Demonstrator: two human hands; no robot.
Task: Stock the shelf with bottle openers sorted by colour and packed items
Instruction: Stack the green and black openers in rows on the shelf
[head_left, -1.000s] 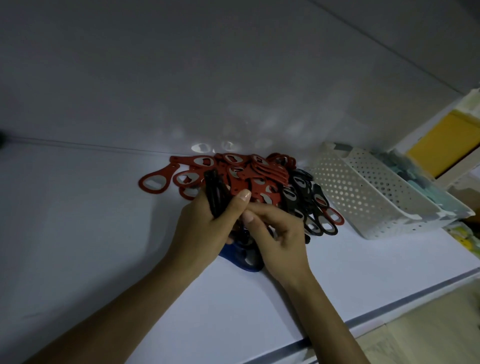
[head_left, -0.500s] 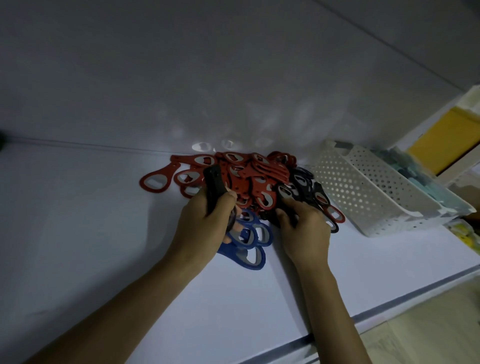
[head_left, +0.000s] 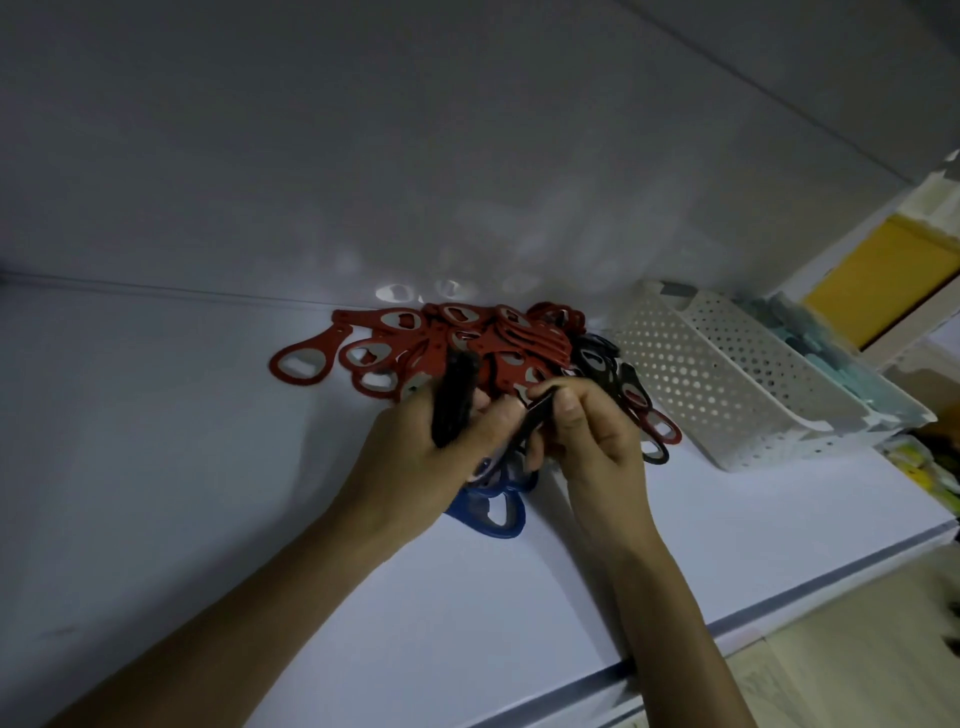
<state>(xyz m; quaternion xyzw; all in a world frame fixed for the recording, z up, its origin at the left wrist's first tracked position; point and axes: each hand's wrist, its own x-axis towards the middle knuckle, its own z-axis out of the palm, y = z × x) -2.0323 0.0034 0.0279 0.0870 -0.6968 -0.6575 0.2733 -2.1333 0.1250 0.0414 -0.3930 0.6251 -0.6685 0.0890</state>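
**Both hands on black openers over the mixed pile**

The left hand grips a stack of black openers, its fingers curled round it. The right hand pinches a single black opener between thumb and fingers, just beside the stack. Behind the hands, red openers lie heaped on the white shelf, with loose black openers along their right edge. Blue openers lie beneath the hands. A white perforated basket stands right of the pile; its pale contents are too blurred to tell.
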